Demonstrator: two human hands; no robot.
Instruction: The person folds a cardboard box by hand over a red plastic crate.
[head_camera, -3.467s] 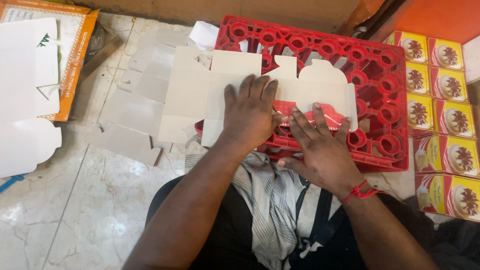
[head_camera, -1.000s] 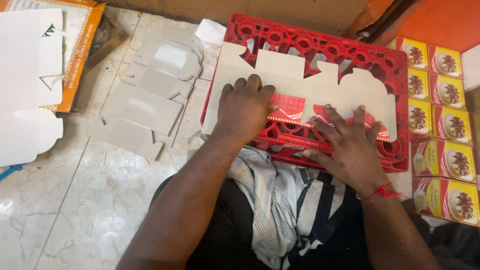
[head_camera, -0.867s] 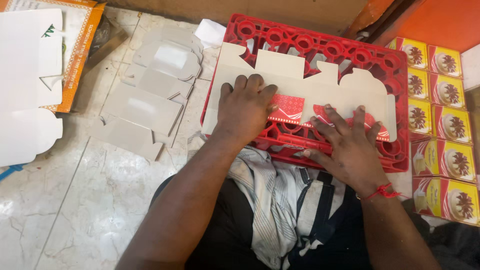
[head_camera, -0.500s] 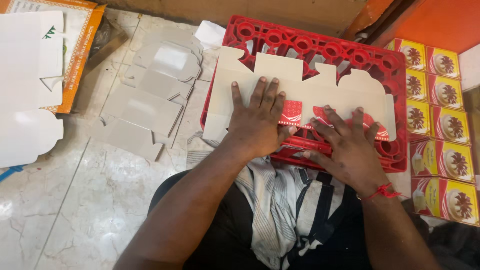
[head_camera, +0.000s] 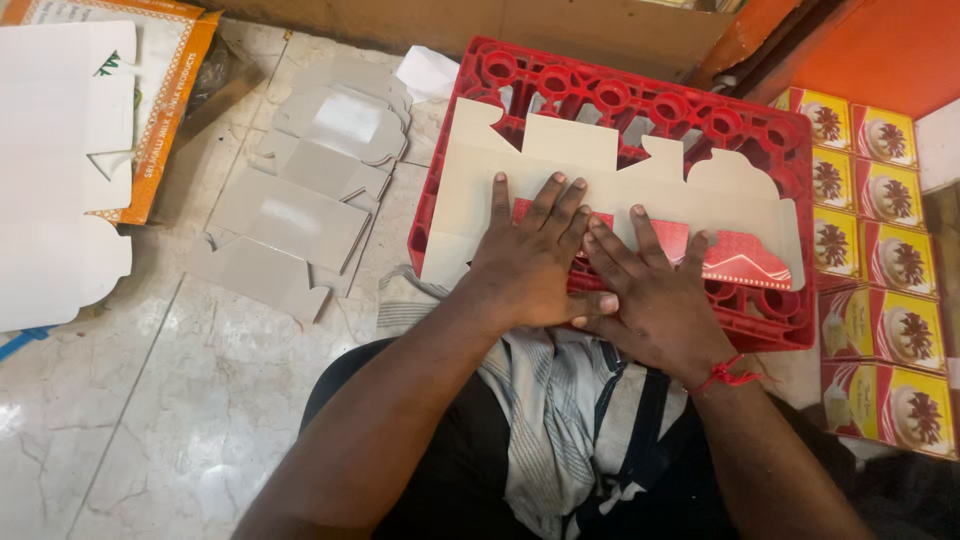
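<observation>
Both hands are pressed flat, palms down, side by side on the same sheet. The left hand has its fingers spread and straight, gripping nothing; the right hand, with a red thread bracelet at the wrist, is splayed the same way, and its index finger touches the left hand's fingers.

What they're flattening is an unfolded grey cardboard box blank with notched tabs, lying across the upside-down red plastic crate. A folded-over flap shows the blank's red printed side, but the hands cover the middle of it, so how far that red strip runs underneath is hard to say. The crate's near edge is partly hidden behind the wrists too.

Left of the crate, a loose pile of flat grey cardboard blanks sits on the pale marble floor. Further left of the crate, a big white card sheet is cut off by the frame and covers most of an orange printed carton. Right of the crate, rows of yellow printed boxes run off the picture's edge.
</observation>
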